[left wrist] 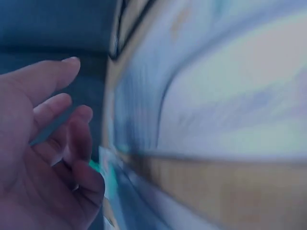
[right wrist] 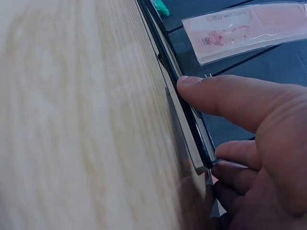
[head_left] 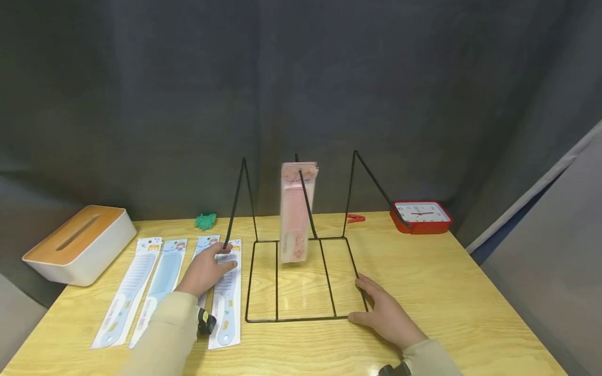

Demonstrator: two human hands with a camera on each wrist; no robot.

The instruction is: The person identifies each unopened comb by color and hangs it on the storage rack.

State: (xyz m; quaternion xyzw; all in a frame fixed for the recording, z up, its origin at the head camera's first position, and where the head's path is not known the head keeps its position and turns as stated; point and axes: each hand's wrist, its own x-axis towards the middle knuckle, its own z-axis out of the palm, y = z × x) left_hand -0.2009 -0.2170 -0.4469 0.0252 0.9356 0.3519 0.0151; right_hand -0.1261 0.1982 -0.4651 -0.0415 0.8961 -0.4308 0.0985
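Observation:
A black wire rack stands mid-table, and a bundle of pink packaged combs hangs on its middle hook. Several packaged combs lie flat to its left. My left hand rests with relaxed fingers on the two nearest the rack, one of them a blue comb. The left wrist view shows that hand loosely spread beside a blurred package. My right hand lies flat at the rack's front right corner. Up close, the right hand has its thumb laid along the base wire.
A white tissue box with a wooden lid sits at the far left. A red clock, a red clip and a green tuft lie along the back edge. Two more packaged combs lie further left.

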